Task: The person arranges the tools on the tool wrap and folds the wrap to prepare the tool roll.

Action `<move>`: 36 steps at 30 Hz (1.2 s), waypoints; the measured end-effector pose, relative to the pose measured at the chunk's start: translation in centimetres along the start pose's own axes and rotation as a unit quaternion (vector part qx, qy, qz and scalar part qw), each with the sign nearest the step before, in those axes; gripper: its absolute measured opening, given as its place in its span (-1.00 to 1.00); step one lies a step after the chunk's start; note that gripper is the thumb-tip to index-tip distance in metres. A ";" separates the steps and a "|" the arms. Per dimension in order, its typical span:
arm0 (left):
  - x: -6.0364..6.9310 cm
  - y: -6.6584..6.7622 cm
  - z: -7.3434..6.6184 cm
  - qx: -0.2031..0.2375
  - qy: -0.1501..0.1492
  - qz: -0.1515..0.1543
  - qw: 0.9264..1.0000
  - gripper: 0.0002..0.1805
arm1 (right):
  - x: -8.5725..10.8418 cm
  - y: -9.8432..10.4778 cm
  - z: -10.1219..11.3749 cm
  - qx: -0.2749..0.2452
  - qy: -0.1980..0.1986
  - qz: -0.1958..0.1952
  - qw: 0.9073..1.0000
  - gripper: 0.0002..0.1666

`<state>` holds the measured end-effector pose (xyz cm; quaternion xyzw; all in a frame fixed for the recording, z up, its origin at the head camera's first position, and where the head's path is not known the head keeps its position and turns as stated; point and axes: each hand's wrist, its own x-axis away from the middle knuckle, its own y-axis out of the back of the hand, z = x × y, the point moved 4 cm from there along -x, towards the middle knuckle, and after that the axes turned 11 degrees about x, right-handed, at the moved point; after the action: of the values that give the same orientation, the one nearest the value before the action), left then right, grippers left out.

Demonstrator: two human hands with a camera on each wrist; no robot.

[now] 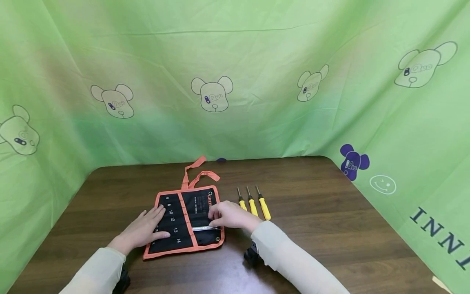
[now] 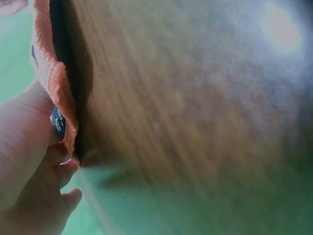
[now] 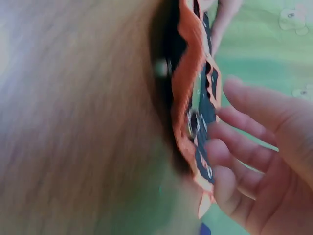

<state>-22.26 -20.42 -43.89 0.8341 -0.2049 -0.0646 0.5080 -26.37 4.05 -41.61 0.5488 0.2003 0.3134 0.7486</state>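
Silver tool (image 1: 200, 228), long axis left-right

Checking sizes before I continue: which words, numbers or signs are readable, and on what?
"6": black fabric pouch with orange trim
"8": pouch
"10": pouch
"12": pouch
"13": pouch
"14": pouch
"GREE": pouch; the rest unreadable
"INNI": green printed cloth, right side
Smiley sign: cloth
Too small or blurred: cartoon-animal lettering, other pouch print, marks on the silver metal tool.

Lower centre of the frame, the tool pouch (image 1: 186, 219) lies on the tabletop (image 1: 315, 228), a wrench (image 1: 201, 228) on its right half. Three screwdrivers (image 1: 252, 204) lie further right.
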 end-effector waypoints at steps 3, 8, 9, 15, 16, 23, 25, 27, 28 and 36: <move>0.1 0.1 -0.1 0.001 -0.005 -0.002 1.000 -0.07 | 0.5 0.0 -0.4 0.006 0.008 0.023 1.000 -0.86; 0.1 0.2 -0.2 0.000 -0.011 -0.004 1.000 -0.08 | 1.2 -0.4 -0.7 0.033 -0.003 0.044 0.998 -0.82; 0.1 0.2 -0.1 -0.002 -0.011 -0.004 1.000 -0.08 | 1.2 -0.4 -0.6 0.037 -0.004 0.044 0.998 -0.82; 0.1 0.2 0.0 -0.009 -0.013 -0.008 1.000 -0.08 | 1.1 -0.5 0.0 0.059 0.001 0.038 0.998 -0.83; 0.1 0.1 0.0 -0.010 -0.013 -0.008 1.000 -0.08 | 1.0 -0.4 0.1 0.062 0.002 0.038 0.997 -0.84; 0.0 0.0 0.2 -0.013 -0.013 -0.007 1.000 -0.06 | 0.4 -0.6 0.7 0.063 0.006 0.033 0.997 -0.88; 0.0 0.0 0.3 -0.014 -0.014 -0.008 1.000 -0.06 | 0.1 -0.7 0.8 0.064 0.005 0.032 0.997 -0.88; -0.1 0.0 0.3 -0.014 -0.016 -0.009 1.000 -0.05 | -0.2 -0.7 0.8 0.066 0.005 0.033 0.997 -0.89; -0.1 0.0 0.3 -0.014 -0.016 -0.009 1.000 -0.05 | -0.3 -0.7 0.9 0.066 0.006 0.034 0.997 -0.89; -0.1 0.0 0.3 -0.006 -0.014 -0.007 1.000 -0.03 | -1.1 -0.9 1.3 0.070 0.025 0.033 0.997 -0.91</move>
<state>-22.43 -20.59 -44.01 0.8314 -0.2057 -0.0807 0.5098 -26.10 2.17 -42.08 0.5981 0.2219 0.3370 0.6924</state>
